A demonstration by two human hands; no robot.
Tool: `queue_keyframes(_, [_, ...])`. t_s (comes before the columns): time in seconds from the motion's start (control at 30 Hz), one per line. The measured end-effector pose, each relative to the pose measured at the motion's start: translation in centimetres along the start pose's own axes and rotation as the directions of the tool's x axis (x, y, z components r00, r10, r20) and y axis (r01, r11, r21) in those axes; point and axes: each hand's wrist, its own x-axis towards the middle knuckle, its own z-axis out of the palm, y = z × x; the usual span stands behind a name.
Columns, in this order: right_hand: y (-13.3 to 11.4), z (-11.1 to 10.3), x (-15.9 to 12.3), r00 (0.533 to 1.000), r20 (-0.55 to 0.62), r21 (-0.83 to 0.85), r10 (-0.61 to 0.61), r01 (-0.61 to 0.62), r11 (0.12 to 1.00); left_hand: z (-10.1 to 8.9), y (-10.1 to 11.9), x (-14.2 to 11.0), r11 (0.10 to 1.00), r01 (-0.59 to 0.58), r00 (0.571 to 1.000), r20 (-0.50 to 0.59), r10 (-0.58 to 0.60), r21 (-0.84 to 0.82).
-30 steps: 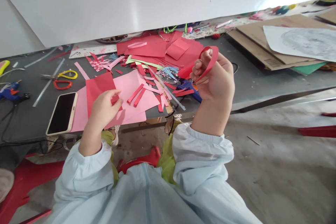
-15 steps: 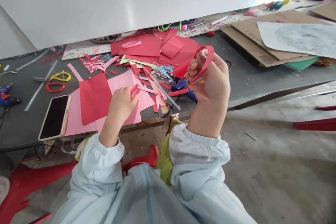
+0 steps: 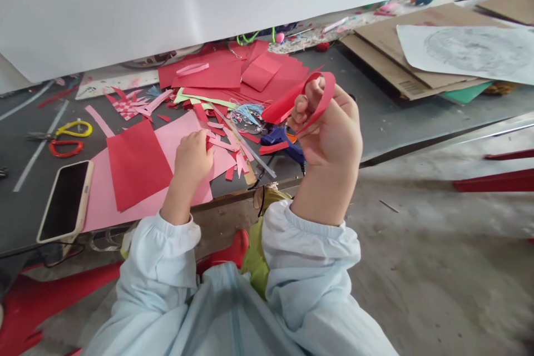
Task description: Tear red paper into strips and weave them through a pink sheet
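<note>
In my right hand (image 3: 334, 130), raised above the table, a red paper strip (image 3: 328, 94) curls in a loop round the closed fingers. More red paper trails from that loop to the left. My left hand (image 3: 192, 157) rests low over pink paper, its fingers curled down among pink and red paper scraps (image 3: 223, 144). A bit of red shows by its thumb; what the fingertips pinch is hidden. Left of this hand lies a red paper sheet (image 3: 139, 164) on a larger pink sheet (image 3: 100, 203). A blue glue gun (image 3: 283, 139) lies below my right hand, partly covered by a red scrap.
Scissors (image 3: 70, 139) with yellow and orange handles and a phone (image 3: 65, 200) lie at left. Red sheets (image 3: 217, 69) are piled at the back, near blue tassels (image 3: 250, 112). Cardboard (image 3: 375, 58) sits at right. A white panel (image 3: 167, 0) stands behind.
The view has turned slightly, shifting the table's things leftward. My left hand has moved a little over the scraps, hiding more of the red bits. My right hand still holds the looped strip.
</note>
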Motion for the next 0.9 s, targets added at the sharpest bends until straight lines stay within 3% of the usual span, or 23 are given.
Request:
queue_keyframes(0.23, [-0.6, 0.0, -0.2, 1.000, -0.020, 0.000, 0.009, -0.009, 1.000, 1.1, -1.2, 0.5, 0.967, 0.000, 0.995, -0.096, -0.025, -0.255])
queue_keyframes(0.47, [-0.6, -0.7, -0.1, 1.000, -0.018, -0.023, 0.014, -0.014, 1.000, 0.5, -0.7, 0.5, 0.967, 0.026, 0.995, -0.082, -0.048, -0.253])
queue_keyframes(0.63, [-0.7, -0.9, -0.2, 1.000, -0.012, -0.068, 0.007, -0.008, 0.998, -0.4, -0.8, 0.3, 0.950, 0.126, 0.987, -0.058, -0.148, -0.284])
queue_keyframes(0.77, [-0.8, -1.0, -0.2, 0.999, -0.032, -0.074, 0.016, -0.018, 0.997, -0.4, -2.1, 0.3, 0.878, 0.192, 0.966, -0.075, -0.249, -0.438])
queue_keyframes(0.9, [-0.8, -1.0, -0.1, 0.999, -0.029, -0.070, 0.027, -0.029, 0.997, -0.5, -3.4, 0.2, 0.749, 0.202, 0.945, -0.076, -0.319, -0.631])
